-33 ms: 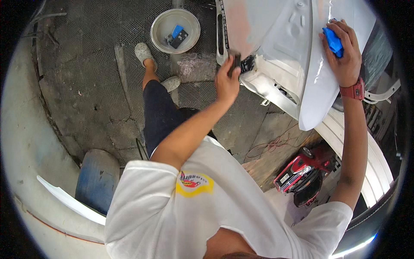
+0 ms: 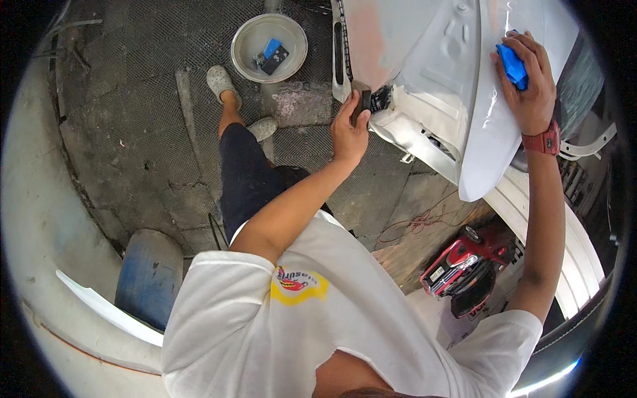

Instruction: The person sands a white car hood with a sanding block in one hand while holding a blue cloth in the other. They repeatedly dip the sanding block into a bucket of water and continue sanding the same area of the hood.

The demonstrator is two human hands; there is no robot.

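Note:
My left hand (image 2: pixel 350 129) is closed around a dark, flat-sided block (image 2: pixel 361 103). The block sits against the lower corner of a grey-and-white car body panel (image 2: pixel 424 60) that has pinkish patches. Farther right, my right hand (image 2: pixel 531 86) is closed over a crumpled bright blue cloth-like piece (image 2: pixel 512 67). It rests on the glossy white curved edge (image 2: pixel 491 146) of the same bodywork, fingers bent over the blue piece. Whether that piece is cloth or sheet, I cannot tell. A red watch (image 2: pixel 545 139) is on my right wrist.
On the dark textured floor (image 2: pixel 133 119) stands a round pale basin (image 2: pixel 237 50) with water, a blue piece and a dark pad in it. A blue barrel (image 2: pixel 149 278) is at the lower left. A red toy car (image 2: pixel 464 259) and a thin red cord (image 2: pixel 424 222) lie below the bodywork.
My left hand and forearm have shifted very slightly, with the dark block still at the panel's corner. My right hand stays in place.

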